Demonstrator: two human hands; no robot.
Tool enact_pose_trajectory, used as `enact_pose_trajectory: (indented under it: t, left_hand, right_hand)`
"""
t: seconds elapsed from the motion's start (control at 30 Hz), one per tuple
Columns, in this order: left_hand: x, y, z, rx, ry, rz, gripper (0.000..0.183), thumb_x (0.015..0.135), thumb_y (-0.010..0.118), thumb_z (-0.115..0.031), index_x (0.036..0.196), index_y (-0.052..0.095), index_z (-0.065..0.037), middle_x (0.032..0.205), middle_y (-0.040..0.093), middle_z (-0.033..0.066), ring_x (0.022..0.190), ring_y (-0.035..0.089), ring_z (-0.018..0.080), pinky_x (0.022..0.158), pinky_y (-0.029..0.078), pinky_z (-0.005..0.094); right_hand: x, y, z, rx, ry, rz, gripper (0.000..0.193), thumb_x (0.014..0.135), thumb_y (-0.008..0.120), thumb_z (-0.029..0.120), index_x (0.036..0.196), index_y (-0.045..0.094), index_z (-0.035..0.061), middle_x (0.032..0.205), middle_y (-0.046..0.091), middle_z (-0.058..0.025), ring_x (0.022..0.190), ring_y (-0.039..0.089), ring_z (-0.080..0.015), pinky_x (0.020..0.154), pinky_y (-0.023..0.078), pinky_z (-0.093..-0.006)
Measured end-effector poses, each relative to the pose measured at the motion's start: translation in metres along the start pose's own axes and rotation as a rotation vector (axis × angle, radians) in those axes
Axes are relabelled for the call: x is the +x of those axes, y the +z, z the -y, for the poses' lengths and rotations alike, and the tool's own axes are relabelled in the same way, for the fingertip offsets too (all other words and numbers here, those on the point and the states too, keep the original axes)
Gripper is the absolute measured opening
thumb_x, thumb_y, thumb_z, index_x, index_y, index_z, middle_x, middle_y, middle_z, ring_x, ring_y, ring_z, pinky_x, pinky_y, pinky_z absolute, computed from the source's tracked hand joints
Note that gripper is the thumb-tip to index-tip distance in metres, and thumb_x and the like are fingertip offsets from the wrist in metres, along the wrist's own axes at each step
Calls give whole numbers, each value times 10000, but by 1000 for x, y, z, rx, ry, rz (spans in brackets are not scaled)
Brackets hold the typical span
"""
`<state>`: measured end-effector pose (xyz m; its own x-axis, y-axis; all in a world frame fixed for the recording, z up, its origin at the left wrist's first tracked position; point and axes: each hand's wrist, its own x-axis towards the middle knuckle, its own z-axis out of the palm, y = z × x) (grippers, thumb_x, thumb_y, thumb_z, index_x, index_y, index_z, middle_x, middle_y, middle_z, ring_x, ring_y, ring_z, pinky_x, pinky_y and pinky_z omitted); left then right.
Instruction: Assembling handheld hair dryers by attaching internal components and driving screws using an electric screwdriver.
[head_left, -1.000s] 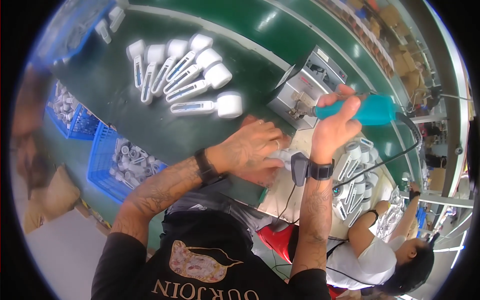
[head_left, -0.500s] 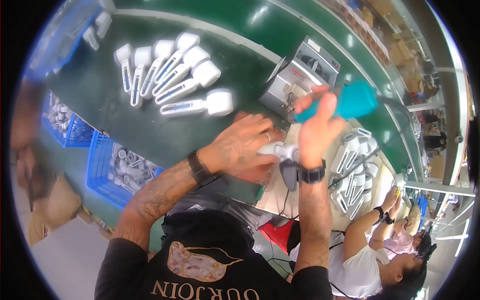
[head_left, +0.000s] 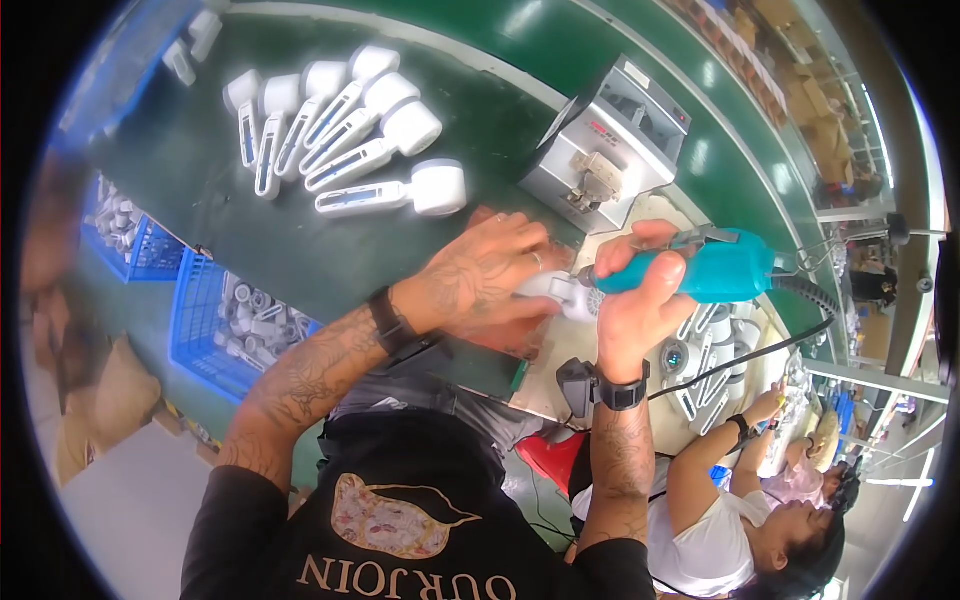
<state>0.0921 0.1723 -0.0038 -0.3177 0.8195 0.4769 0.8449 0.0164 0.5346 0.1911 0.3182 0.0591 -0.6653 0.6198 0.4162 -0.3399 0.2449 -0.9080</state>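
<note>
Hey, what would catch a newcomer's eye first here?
Probably the bright teal power tool in the right grip, its tip close to the white piece in the left grip. Next, the fan of white handled devices on the green table, toward the upper left. The silver machine stands to their right.

A row of large, pale capital letters stands upside down on the black fabric shirt at the lower edge. On the silver-grey, box-shaped metal machine, a small red marking is too blurred to read.
</note>
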Motion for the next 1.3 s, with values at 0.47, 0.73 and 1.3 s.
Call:
enact_pose_trajectory:
  t: [0.47,0.73,1.3]
  left_hand:
    - [2,1,0,-1,10,28,452,882,730,-417,1191,650,-97,1080,566,90,1020,558,296,895,468,429]
    - [3,0,0,13,-39,49,421,869,750,-421,1136,670,-106,1082,574,78,1037,564,290,929,479,414]
    - [-1,-3,0,-20,-17,20,352,908,680,-310,1192,663,-102,1031,572,96,985,557,295,903,474,422]
  right_hand:
    - [1,2,-13,7,13,51,415,1057,520,416,961,510,12,695,550,-88,591,553,-198,562,465,-331]
    - [33,8,-1,-23,-33,35,481,1070,516,449,1092,567,-29,730,575,-69,634,580,-187,587,473,-317]
    - [55,33,-13,-69,-2,-32,389,1097,474,356,1034,591,-10,731,595,-76,650,597,-171,586,463,-303]
